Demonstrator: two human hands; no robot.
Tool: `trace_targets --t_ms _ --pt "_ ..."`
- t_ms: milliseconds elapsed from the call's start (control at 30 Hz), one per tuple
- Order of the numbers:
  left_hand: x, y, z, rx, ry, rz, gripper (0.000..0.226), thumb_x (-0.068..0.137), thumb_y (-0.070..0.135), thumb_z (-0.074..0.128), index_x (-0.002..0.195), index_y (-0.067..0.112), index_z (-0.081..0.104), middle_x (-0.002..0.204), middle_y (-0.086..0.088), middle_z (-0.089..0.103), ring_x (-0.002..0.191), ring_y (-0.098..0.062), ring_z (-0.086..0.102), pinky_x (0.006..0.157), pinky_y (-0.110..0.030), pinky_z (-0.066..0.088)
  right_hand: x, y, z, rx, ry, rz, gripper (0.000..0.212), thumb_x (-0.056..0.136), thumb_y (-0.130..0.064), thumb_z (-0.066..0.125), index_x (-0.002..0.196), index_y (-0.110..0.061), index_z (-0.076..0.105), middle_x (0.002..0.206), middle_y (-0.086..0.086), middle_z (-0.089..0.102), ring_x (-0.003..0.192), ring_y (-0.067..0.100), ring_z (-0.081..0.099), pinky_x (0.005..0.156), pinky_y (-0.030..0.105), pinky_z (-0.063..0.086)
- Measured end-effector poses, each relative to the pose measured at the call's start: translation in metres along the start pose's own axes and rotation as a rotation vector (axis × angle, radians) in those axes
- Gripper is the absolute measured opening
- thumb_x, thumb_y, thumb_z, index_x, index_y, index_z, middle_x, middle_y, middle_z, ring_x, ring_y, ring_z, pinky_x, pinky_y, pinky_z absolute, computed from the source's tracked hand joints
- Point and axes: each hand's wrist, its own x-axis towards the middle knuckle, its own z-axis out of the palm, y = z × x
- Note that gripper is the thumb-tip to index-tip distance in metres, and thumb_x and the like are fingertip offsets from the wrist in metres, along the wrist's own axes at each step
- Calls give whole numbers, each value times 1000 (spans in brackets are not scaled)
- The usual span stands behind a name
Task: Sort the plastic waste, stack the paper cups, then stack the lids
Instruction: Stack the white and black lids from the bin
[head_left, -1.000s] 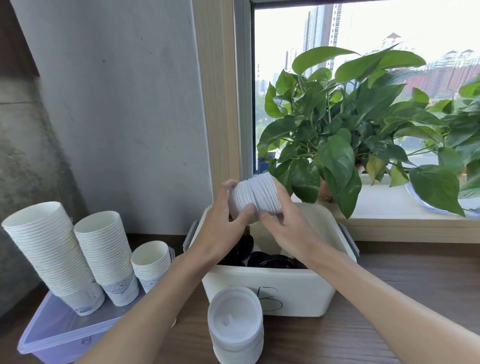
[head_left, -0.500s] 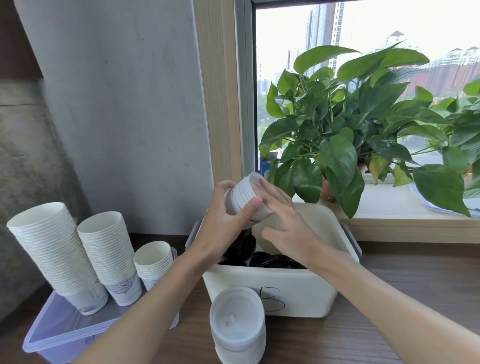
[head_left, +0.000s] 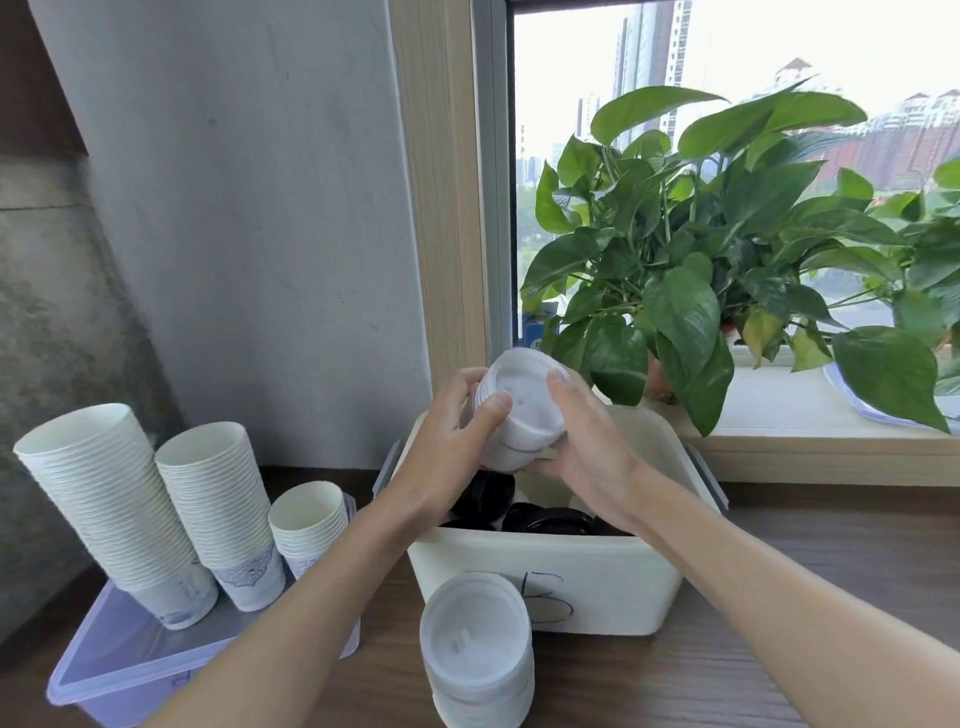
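A stack of white lids (head_left: 524, 415) is held above the cream bin (head_left: 597, 577), its top face tilted toward me. My left hand (head_left: 449, 447) grips its left side, thumb on the top lid. My right hand (head_left: 587, 447) cups the stack's right side and underside. Black lids (head_left: 540, 514) lie inside the bin. A second stack of white lids (head_left: 475, 654) stands on the table in front of the bin. Three stacks of paper cups (head_left: 208, 509) stand on a clear box lid (head_left: 130, 670) at the left.
A leafy potted plant (head_left: 701, 270) on the windowsill overhangs the bin's far right corner. A grey wall stands behind the cups. Brown wooden table (head_left: 779, 545) stretches to the right of the bin.
The held lid stack has turned from lying sideways to top face toward me. My right hand shifted from its end to cupping its right side and underside.
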Motion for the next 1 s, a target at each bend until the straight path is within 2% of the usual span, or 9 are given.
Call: trace_targets --t_ms 133,200,300,400,500,667,800,900,1000 --pt "-2 3 -1 29 -3 70 51 92 42 41 139 59 32 142 11 50 129 -1 49 105 -16 43 1 4 5 40 -10 -44 32 104 -36 38 136 -37 42 130 3 60 114 27 63 89 57 53" --pt "-2 4 -1 67 -11 99 55 92 34 36 139 62 34 147 16 46 135 -4 44 112 -29 42 3 8 5 -44 29 -92 32 103 -36 40 135 -41 40 132 0 57 118 25 60 95 57 50" --pt "-2 4 0 66 -12 98 45 92 34 34 132 52 46 128 23 55 121 -8 55 99 -43 54 3 9 5 -128 61 -153 32 99 -33 44 130 -39 43 127 -3 58 121 22 56 102 55 45" --pt "-3 4 1 74 11 114 21 102 41 38 120 44 48 104 21 64 95 -2 65 79 -24 57 1 9 6 -205 57 -188 31 101 -18 44 123 -41 45 122 -5 57 117 16 55 103 47 46" --pt "-4 3 0 81 32 102 20 105 20 46 114 37 46 91 9 63 74 3 61 62 -15 50 -2 8 7 -281 46 -212 40 101 -15 46 134 -37 40 134 -9 47 122 10 48 103 30 43" --pt "-4 4 -1 57 26 64 21 104 16 49 113 34 46 90 1 62 72 3 57 63 -13 49 -3 6 6 -308 17 -205 45 101 -27 48 142 -36 33 136 -14 41 119 -8 43 97 17 39" --pt "-4 6 -1 27 35 48 22 102 14 52 115 30 48 94 -11 65 67 0 60 60 -16 50 -3 6 5 -331 42 -201 46 99 -20 52 139 -37 35 111 -22 42 85 -32 42 75 -3 37" --pt "-3 5 -1 -5 63 31 23 100 11 54 115 27 47 94 -16 66 66 -5 62 58 -20 51 -3 7 5 -350 45 -206 43 99 -17 52 136 -34 36 107 -19 42 79 -34 42 69 -6 35" --pt "-2 4 -2 -14 75 18 22 99 11 57 110 28 48 96 -18 66 66 -6 63 57 -20 51 -3 6 6 -377 51 -221 38 99 -17 53 130 -33 40 115 -9 50 92 -20 49 78 1 40"
